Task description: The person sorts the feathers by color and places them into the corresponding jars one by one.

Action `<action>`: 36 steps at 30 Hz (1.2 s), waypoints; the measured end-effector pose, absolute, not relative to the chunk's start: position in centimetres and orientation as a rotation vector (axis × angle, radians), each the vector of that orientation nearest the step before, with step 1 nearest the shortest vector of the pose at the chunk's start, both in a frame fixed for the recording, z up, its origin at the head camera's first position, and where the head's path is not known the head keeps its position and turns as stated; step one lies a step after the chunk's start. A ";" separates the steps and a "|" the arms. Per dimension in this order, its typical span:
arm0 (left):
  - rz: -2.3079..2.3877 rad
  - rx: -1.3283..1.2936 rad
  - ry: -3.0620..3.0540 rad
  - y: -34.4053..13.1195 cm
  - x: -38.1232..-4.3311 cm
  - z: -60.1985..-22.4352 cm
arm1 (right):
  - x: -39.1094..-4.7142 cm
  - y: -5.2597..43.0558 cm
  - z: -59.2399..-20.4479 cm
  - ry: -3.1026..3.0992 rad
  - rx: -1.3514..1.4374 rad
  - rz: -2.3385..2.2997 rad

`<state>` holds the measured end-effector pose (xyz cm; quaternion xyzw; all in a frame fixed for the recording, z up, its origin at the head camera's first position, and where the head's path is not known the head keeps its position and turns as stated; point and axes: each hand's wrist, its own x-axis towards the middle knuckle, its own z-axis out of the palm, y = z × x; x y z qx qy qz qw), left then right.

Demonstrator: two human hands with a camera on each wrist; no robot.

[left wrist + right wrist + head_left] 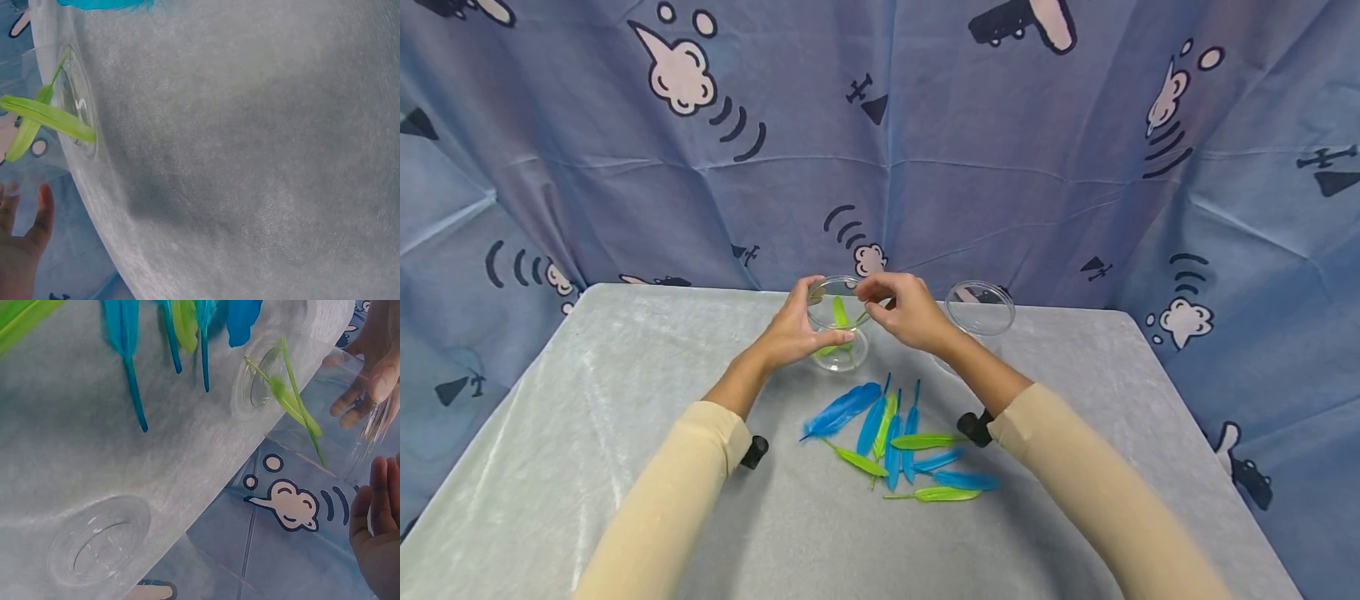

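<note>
A clear plastic cup (842,365) stands near the table's back edge with two green feathers (53,117) crossing inside it. My left hand (801,329) grips this cup from the left, thumb across its near side and fingers round the back. At the right side of its rim is my right hand (906,310), fingers bent and pointing toward the opening. In the right wrist view, the right fingers (379,494) hold nothing, and the upper end of a green feather lies just short of them.
A second clear cup (981,310) stands to the right, partly behind the right forearm. Several blue feathers (842,410) and green feathers (925,442) lie spread on the grey tablecloth (647,375) in front of the cups. A blue patterned curtain (805,117) hangs behind the table.
</note>
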<state>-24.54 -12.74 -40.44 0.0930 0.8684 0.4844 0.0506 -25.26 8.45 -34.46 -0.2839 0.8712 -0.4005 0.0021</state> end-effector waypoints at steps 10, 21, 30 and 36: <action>1.472 0.263 2.651 -12.6 -24.5 -40.3 | -24.4 10.8 -33.7 2.722 -0.911 -1.228; 1.449 0.284 2.672 -12.7 -24.6 -40.3 | -22.1 15.6 -34.6 2.589 -0.968 -1.187; 1.446 0.287 2.670 -12.7 -24.5 -40.3 | -20.5 19.7 -38.5 2.488 -0.940 -1.166; 1.443 0.272 2.666 -12.7 -24.6 -40.3 | -19.9 21.8 -40.8 2.424 -0.914 -1.191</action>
